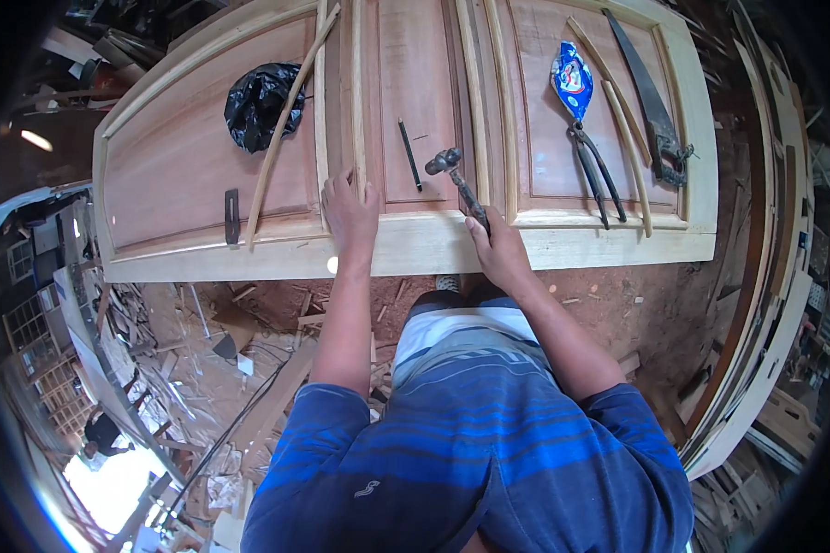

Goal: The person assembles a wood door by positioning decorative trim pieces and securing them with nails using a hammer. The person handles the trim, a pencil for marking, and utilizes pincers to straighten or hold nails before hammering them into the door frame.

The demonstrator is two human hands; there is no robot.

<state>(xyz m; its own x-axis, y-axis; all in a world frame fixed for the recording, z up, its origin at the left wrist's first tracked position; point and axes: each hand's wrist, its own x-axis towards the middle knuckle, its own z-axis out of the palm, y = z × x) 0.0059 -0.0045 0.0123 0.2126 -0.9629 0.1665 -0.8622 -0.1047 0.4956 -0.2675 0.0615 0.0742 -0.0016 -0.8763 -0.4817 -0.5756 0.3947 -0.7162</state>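
Observation:
A panelled wooden door (pixel 401 241) lies flat in front of me, with pale trim strips along its panels. My right hand (pixel 500 251) grips the handle of a hammer (pixel 466 189), whose metal head is raised over the door's middle. Left of it, my left hand (pixel 350 214) is closed around the near end of a thin wooden strip (pixel 360 101); its fingertips are partly hidden. Between the hands and farther back lies a dark pencil (pixel 409 155) on the middle panel.
On the door's left are a black plastic bag (pixel 260 109), a loose strip (pixel 290 115) and a small dark plane-like block (pixel 231 217). Its right holds pincers (pixel 596 175), a blue packet (pixel 573 81), more loose strips (pixel 629 129) and a handsaw (pixel 650 101). Wood scraps (pixel 314 318) litter the floor.

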